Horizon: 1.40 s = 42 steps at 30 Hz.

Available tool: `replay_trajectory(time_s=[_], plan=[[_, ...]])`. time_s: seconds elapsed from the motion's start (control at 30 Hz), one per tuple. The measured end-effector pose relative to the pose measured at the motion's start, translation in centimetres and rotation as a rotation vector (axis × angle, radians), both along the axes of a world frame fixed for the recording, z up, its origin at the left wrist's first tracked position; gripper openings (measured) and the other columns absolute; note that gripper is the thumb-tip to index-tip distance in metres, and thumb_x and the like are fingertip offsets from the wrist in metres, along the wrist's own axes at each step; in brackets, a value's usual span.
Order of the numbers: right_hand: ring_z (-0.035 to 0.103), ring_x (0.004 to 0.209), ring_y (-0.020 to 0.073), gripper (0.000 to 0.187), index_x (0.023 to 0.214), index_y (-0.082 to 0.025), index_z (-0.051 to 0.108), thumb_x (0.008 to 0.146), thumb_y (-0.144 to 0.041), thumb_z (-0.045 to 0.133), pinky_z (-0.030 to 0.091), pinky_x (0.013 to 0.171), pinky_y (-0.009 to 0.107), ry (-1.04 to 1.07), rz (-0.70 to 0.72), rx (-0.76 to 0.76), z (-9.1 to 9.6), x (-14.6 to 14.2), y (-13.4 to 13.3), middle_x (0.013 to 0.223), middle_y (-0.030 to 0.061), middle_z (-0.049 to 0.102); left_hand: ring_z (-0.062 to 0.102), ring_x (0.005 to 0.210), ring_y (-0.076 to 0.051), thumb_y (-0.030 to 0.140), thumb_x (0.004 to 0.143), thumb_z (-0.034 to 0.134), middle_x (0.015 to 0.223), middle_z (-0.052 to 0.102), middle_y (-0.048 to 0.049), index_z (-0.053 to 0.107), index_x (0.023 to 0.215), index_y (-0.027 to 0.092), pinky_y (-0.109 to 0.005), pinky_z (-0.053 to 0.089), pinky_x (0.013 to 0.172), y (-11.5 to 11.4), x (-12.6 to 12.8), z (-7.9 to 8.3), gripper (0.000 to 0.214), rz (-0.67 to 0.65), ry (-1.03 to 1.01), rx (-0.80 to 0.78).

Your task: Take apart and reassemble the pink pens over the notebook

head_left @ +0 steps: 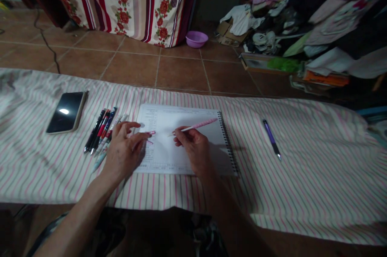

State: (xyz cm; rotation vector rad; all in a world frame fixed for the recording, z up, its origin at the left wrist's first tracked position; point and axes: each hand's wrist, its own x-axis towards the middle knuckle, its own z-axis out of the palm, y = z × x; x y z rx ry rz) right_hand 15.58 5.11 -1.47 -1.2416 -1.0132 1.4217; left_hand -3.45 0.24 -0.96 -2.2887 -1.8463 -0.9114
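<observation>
A spiral notebook (169, 160) lies on the striped cloth, its wire binding on the right and a printed table on the page. Above the page my right hand (195, 146) is closed around a pink-and-white pen (205, 123), whose tip points left. My left hand (123, 148) is over the notebook's left edge, thumb and forefinger pinching a small pink pen cap (152, 132), partly hidden by the fingers. Beside that hand lies a row of several pens (98, 132), partly covered by it. A purple-and-black pen (271, 139) rests alone right of the notebook.
A smartphone (67, 111) lies at the left on the striped cloth (314, 168). Beyond the low table are a tiled floor (181, 71), a purple basin (196, 39) and a floral curtain (136, 3). Clothes and boxes are piled (326, 27) at the far right.
</observation>
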Motion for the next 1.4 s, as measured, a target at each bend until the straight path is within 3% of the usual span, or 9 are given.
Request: replay_trajectory(time_s=[0.17, 0.43, 0.6, 0.77, 0.87, 1.1, 1.4], plan=[[0.061, 0.054, 0.0109, 0.024, 0.074, -0.016, 0.066, 0.064, -0.036, 0.073, 0.052, 0.051, 0.022, 0.011, 0.000, 0.019, -0.5, -0.2, 0.1, 0.061, 0.0002, 0.067, 0.044, 0.107, -0.029, 0.015, 0.080, 0.056, 0.111, 0.054, -0.0127, 0.070, 0.090, 0.019, -0.046, 0.043, 0.088, 0.2, 0.3, 0.2, 0.018, -0.106, 0.029, -0.040], [0.061, 0.053, 0.0107, 0.023, 0.072, -0.016, 0.065, 0.063, -0.035, 0.074, 0.053, 0.051, 0.023, 0.003, -0.007, 0.017, -0.4, -0.2, 0.1, 0.060, -0.0005, 0.066, 0.047, 0.100, -0.027, 0.015, 0.080, 0.055, 0.102, 0.058, -0.0121, 0.068, 0.082, 0.017, -0.044, 0.044, 0.084, 0.3, 0.9, 0.3, 0.013, -0.113, -0.021, -0.037], [0.062, 0.054, 0.0111, 0.024, 0.076, -0.016, 0.066, 0.064, -0.035, 0.073, 0.054, 0.053, 0.023, 0.019, -0.005, 0.015, -0.1, -0.1, 0.0, 0.060, -0.0005, 0.066, 0.054, 0.088, -0.021, 0.019, 0.082, 0.056, 0.087, 0.064, -0.0053, 0.065, 0.083, 0.020, -0.040, 0.042, 0.084, 0.3, 1.2, 1.0, 0.009, -0.092, -0.378, -0.048], [0.061, 0.054, 0.0105, 0.023, 0.075, -0.016, 0.066, 0.065, -0.035, 0.073, 0.053, 0.053, 0.022, 0.014, -0.002, 0.002, 0.3, 0.0, 0.0, 0.059, -0.0006, 0.066, 0.058, 0.089, -0.019, 0.023, 0.079, 0.061, 0.087, 0.062, -0.0050, 0.064, 0.080, 0.020, -0.035, 0.044, 0.085, 0.1, 1.8, 1.4, 0.004, -0.111, -0.995, -0.280], [0.062, 0.054, 0.0113, 0.023, 0.075, -0.016, 0.066, 0.065, -0.036, 0.073, 0.053, 0.053, 0.023, 0.009, -0.003, 0.015, 0.1, 0.0, 0.1, 0.060, -0.0001, 0.066, 0.058, 0.093, -0.019, 0.020, 0.077, 0.064, 0.088, 0.062, -0.0039, 0.065, 0.079, 0.020, -0.035, 0.043, 0.089, -0.1, 2.0, 1.4, 0.002, -0.155, -1.244, -0.336], [0.061, 0.056, 0.0106, 0.021, 0.074, -0.017, 0.066, 0.067, -0.036, 0.072, 0.052, 0.053, 0.022, 0.031, 0.006, 0.042, -0.1, 0.0, 0.0, 0.063, 0.0000, 0.066, 0.055, 0.097, -0.016, 0.016, 0.078, 0.063, 0.087, 0.061, -0.0013, 0.066, 0.078, 0.022, -0.036, 0.039, 0.096, -0.1, 2.1, 1.4, 0.007, -0.248, -1.413, -0.335], [0.061, 0.057, 0.0111, 0.021, 0.073, -0.016, 0.066, 0.067, -0.035, 0.071, 0.054, 0.053, 0.023, 0.041, 0.010, 0.066, -0.2, -0.1, 0.1, 0.065, 0.0009, 0.066, 0.057, 0.096, -0.016, 0.019, 0.075, 0.067, 0.085, 0.064, -0.0012, 0.067, 0.075, 0.021, -0.032, 0.040, 0.093, -0.3, 2.4, 1.8, 0.003, -0.214, -1.448, -0.353]])
